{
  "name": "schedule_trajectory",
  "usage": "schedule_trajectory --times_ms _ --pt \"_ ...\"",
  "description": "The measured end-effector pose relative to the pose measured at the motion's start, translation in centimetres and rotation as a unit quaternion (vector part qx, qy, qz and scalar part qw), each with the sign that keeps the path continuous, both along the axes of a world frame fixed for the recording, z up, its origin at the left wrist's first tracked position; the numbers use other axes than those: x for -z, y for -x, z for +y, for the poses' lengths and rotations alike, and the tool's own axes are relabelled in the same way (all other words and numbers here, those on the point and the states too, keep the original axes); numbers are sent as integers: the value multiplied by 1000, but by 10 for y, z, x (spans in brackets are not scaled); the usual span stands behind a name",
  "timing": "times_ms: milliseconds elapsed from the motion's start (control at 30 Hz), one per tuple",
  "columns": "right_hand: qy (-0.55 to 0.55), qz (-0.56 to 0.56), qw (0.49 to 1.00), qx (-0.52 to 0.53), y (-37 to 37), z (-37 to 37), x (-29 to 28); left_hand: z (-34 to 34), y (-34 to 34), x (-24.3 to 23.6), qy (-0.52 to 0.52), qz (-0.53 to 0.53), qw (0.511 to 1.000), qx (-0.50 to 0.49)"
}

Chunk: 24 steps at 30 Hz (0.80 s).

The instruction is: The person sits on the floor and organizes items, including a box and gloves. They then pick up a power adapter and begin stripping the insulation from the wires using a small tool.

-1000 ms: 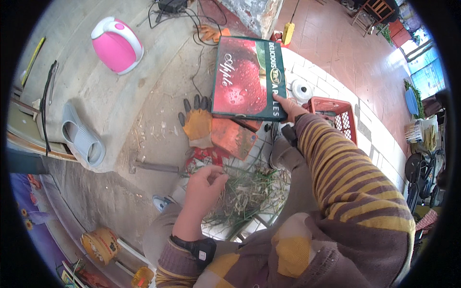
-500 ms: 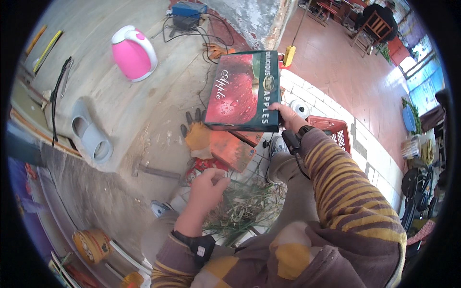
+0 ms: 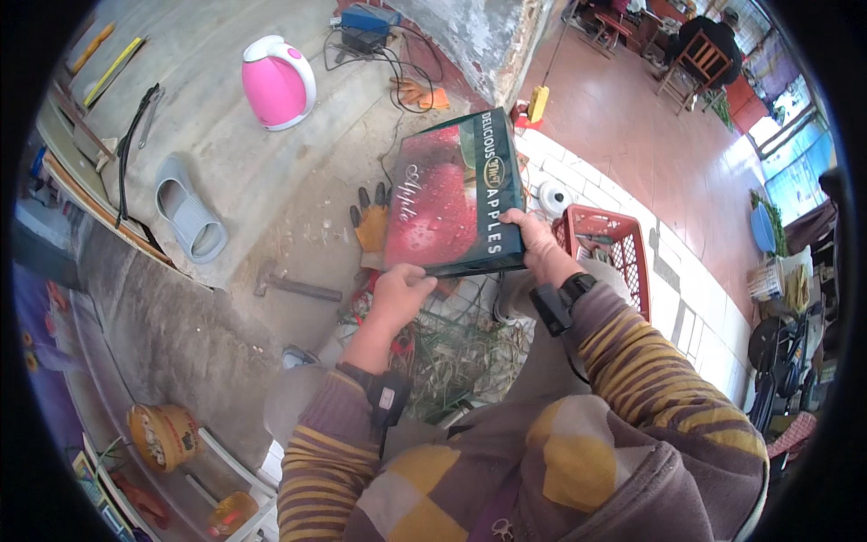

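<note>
A flat cardboard box [image 3: 433,199] with a red apple picture and dark green border is held tilted in front of me. My right hand [image 3: 540,244] grips its right edge, thumb on top. My left hand [image 3: 402,294] has curled fingers at the lower left corner. Behind the box lies a yellow work glove [image 3: 370,226] with dark fingertips; an orange object [image 3: 445,285] is mostly covered by it. A hammer [image 3: 307,291] rests to the left. Below is a tangle of green and dry grass [image 3: 456,352]. A red plastic crate [image 3: 637,271] stands right of the box.
A pink kettle [image 3: 271,90], grey slipper [image 3: 190,212], cables [image 3: 406,59] and orange glove [image 3: 432,98] lie beyond. A wall corner [image 3: 488,36] stands ahead. A person [image 3: 713,54] sits on a wooden chair at the far right. A yellow tub [image 3: 167,438] is lower left.
The box has come down toward me and tilted. My left hand has risen from over the grass to the box's lower left corner. The view has shifted slightly.
</note>
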State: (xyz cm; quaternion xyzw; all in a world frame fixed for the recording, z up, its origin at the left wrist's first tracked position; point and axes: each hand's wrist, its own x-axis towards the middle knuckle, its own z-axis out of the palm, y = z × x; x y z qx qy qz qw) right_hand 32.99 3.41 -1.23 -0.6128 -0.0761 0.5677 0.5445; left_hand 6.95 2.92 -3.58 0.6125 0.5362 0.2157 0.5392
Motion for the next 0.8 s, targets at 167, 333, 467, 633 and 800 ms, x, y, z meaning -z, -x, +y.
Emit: schedule_trajectory --times_ms 167,333,467,633,800 --pt "29 178 983 -46 30 -34 49 -4 8 20 221 -92 968 -78" --pt "81 93 990 -70 67 -42 90 -10 17 44 347 -111 927 -96" --pt "111 48 992 -47 74 -37 115 -16 23 58 398 -144 901 -98" --pt "128 101 985 58 61 -23 137 -19 22 63 416 -139 892 -106" --pt "202 -92 972 82 59 -16 155 -26 18 64 399 -132 898 -135"
